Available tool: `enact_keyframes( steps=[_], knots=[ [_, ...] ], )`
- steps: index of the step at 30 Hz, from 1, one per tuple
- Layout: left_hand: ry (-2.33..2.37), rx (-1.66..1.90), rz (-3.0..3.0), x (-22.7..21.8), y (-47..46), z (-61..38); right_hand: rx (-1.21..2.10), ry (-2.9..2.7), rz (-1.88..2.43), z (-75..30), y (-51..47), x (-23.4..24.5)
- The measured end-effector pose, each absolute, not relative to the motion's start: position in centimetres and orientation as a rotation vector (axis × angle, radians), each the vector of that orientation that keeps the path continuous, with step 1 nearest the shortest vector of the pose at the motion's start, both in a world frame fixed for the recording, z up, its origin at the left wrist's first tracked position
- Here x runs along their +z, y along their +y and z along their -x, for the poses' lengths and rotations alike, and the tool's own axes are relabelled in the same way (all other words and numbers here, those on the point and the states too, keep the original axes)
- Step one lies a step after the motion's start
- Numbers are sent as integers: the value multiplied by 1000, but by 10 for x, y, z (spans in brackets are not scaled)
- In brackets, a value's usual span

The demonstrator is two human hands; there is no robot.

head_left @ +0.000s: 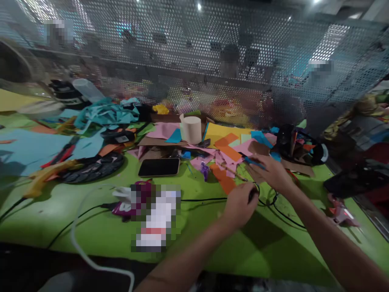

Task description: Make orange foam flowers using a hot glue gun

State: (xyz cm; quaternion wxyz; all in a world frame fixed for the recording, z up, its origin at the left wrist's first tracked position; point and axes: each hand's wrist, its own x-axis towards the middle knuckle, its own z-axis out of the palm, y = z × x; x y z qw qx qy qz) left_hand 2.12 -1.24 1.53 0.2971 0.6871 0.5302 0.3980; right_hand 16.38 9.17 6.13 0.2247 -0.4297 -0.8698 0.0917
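Observation:
My left hand [241, 205] is curled above the green table, its fingers closed around a dark part of a black cable [209, 199]. The cable runs off to the left from under this hand, and more loops lie just to its right. My right hand [273, 174] reaches farther forward, fingertips pressed on a slim blue and black object [254, 163] among the paper scraps. What kind of object that is, I cannot make out. Between the hands lies a thin wooden stick [234, 172], beside an orange paper strip [223, 179].
A dark phone [159, 167], a purple tissue pack [126, 207] and a blurred-out bright screen [158, 221] lie left of my hands. A paper roll [192, 129] stands behind. A yellow glue gun [45, 174] lies far left; a black container [287, 142] sits back right.

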Motion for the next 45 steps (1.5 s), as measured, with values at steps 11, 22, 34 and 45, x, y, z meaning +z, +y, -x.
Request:
enact_keyframes(
  steps=[11, 22, 34, 45],
  knots=[
    [1273, 850, -2248, 20, -27, -22, -44, -2822, 1353, -89, 173, 15],
    [1173, 913, -2281, 20, -34, -25, -265, -2983, 1373, -96, 150, 32],
    [1134, 920, -2292, 26, -37, -22, -361, -3037, 1340, -92, 160, 29],
    [1109, 887, -2309, 27, -38, -22, -354, -3005, 1261, -53, 208, 25]
  ],
)
